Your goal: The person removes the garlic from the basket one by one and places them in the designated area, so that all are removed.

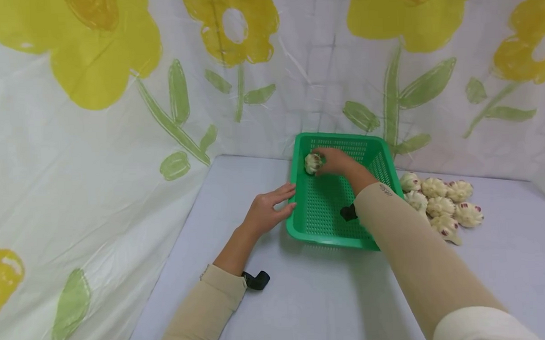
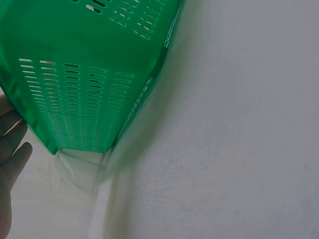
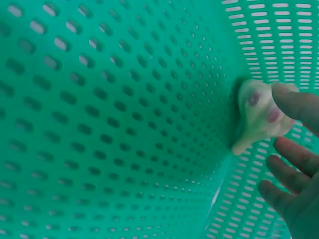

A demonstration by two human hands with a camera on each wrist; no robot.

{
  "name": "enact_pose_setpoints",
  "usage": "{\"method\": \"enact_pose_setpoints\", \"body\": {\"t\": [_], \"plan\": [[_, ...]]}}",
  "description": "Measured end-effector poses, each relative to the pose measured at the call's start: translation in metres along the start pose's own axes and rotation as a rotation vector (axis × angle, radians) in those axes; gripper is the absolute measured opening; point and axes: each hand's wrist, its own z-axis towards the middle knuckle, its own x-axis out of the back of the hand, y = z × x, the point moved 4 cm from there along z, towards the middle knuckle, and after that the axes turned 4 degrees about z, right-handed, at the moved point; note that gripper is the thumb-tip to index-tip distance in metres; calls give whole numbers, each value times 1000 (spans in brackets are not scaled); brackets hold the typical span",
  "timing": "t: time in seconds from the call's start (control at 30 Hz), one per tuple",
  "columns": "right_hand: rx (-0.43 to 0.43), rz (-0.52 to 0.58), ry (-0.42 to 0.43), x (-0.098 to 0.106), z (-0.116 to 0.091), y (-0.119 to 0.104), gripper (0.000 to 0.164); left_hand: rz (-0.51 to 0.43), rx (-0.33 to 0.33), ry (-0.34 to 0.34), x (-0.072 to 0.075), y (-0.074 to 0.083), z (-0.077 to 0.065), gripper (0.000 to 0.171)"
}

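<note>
A green plastic basket (image 1: 333,242) with slotted sides stands on the table. A whitish garlic bulb with purple spots (image 1: 312,163) lies in its far left corner, stem toward the floor mesh in the right wrist view. My right hand (image 1: 337,163) reaches into the basket at that bulb. The thumb (image 3: 289,99) overlaps the bulb, while the other fingers (image 3: 276,196) spread apart beside it. Against the basket's left rim, my left hand (image 1: 267,210) rests its extended fingertips. The left wrist view shows these fingers (image 2: 12,137) beside the green wall.
Several more garlic bulbs (image 1: 440,206) are heaped on the white table (image 1: 304,299), right of the basket and partly behind the right sleeve (image 1: 410,245). A white curtain with yellow flowers (image 1: 288,99) hangs close behind the basket and along the left.
</note>
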Motion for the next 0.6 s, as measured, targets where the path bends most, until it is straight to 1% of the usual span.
{"method": "enact_pose_setpoints", "body": {"t": [0.1, 0.3, 0.43, 0.6], "plan": [[-27, -2, -6, -3, 4, 2, 81, -1, 3, -2, 1, 0, 0, 38], [-49, -16, -21, -11, 11, 10, 90, -9, 4, -6, 0, 2, 1, 37], [-54, 18, -31, -15, 14, 14, 95, -4, 5, -5, 0, 2, 1, 37], [-64, 45, -12, -17, 17, 13, 95, -5, 12, -4, 1, 2, 1, 37]]}}
